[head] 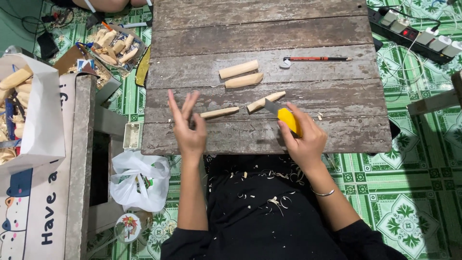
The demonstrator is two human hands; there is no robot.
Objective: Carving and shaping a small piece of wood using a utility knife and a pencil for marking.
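My right hand (pixel 303 137) grips a yellow utility knife (pixel 288 118) with its blade out, pointing up-left toward a carved wooden stick (pixel 265 101). My left hand (pixel 187 126) hovers open over the weathered wooden board (pixel 260 33), fingers spread, just left of a thinner stick (pixel 219 113). Two thicker wooden pieces (pixel 239 69) (pixel 244 80) lie side by side farther up the board. A red-and-black pencil (pixel 317 58) with a small white piece at its left end rests at the upper right. Wood shavings are scattered on my black clothing.
A white paper bag (pixel 38 115) of wooden pieces stands at the left, with a tray of more carved pieces (pixel 113 45) behind it. A white plastic bag (pixel 139 180) lies on the green tiled floor. A power strip (pixel 418 33) with plugs sits at the upper right.
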